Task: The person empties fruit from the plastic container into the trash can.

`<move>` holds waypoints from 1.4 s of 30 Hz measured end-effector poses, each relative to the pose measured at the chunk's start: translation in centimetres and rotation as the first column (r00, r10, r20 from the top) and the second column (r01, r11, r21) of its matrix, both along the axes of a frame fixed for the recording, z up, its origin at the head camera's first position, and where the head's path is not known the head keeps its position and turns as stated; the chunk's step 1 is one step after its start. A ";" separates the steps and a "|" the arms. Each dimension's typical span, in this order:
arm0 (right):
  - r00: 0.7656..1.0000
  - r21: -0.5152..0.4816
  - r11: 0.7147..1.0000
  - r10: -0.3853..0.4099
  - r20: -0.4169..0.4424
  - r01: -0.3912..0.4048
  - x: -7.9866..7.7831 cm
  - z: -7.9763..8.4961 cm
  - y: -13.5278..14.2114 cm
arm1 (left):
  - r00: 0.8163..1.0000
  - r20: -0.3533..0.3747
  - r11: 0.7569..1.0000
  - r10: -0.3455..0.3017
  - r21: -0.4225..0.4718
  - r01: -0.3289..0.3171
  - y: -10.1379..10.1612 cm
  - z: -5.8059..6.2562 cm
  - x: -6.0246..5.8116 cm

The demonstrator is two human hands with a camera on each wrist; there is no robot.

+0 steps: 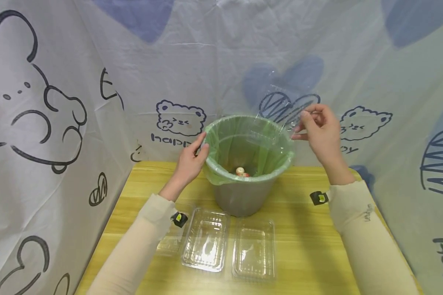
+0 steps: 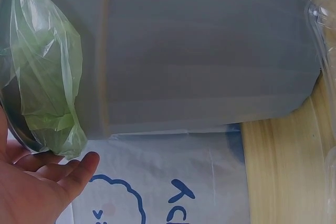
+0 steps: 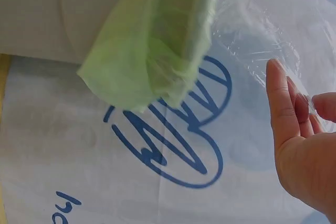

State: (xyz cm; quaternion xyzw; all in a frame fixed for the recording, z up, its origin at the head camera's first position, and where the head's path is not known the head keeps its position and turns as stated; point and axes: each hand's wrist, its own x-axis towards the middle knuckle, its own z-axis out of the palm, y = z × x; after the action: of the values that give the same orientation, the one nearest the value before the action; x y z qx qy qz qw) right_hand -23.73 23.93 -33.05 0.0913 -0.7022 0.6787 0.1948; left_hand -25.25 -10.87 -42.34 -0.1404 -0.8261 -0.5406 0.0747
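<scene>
A grey trash can (image 1: 243,196) stands on the table, lined with a green trash bag (image 1: 221,174) folded over its rim. At the bin's left rim is my left hand (image 1: 190,162), its fingertips touching the rim and the bag's edge with fingers fairly straight. My right hand (image 1: 323,133) pinches a clear plastic film (image 1: 277,123) above the bin's right side; glare blurs its outline. The right wrist view shows this film (image 3: 262,45) between thumb and fingers. Inside the bin lie small round white and red things (image 1: 240,171), too small to name.
Clear plastic containers lie before the bin: a middle one (image 1: 206,239), a right one (image 1: 254,250), and another (image 1: 171,237) partly behind my left sleeve. They rest on a yellow wood-grain table (image 1: 302,254). A printed white cloth (image 1: 214,73) hangs close behind and at both sides.
</scene>
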 end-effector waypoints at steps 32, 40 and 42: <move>0.963 0.142 0.979 -0.177 0.203 0.150 5.1 -1.6 8.3 | 1.000 0.005 1.000 -0.006 0.017 0.006 0.0 -0.1 -0.2; 0.957 0.140 0.977 -0.192 0.219 0.164 6.4 -2.8 9.2 | 1.000 0.012 1.000 -0.010 0.020 0.009 0.0 0.1 -0.1; 0.955 0.141 0.976 -0.197 0.220 0.168 6.8 -3.2 9.5 | 1.000 0.008 1.000 -0.013 0.016 0.013 0.0 0.1 -0.1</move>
State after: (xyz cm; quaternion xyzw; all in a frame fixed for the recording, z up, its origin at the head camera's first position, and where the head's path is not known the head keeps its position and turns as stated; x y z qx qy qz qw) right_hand -16.94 33.45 -36.25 -0.0427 -0.7653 0.6201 0.1671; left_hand -25.38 -10.89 -42.23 -0.1428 -0.8212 -0.5482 0.0691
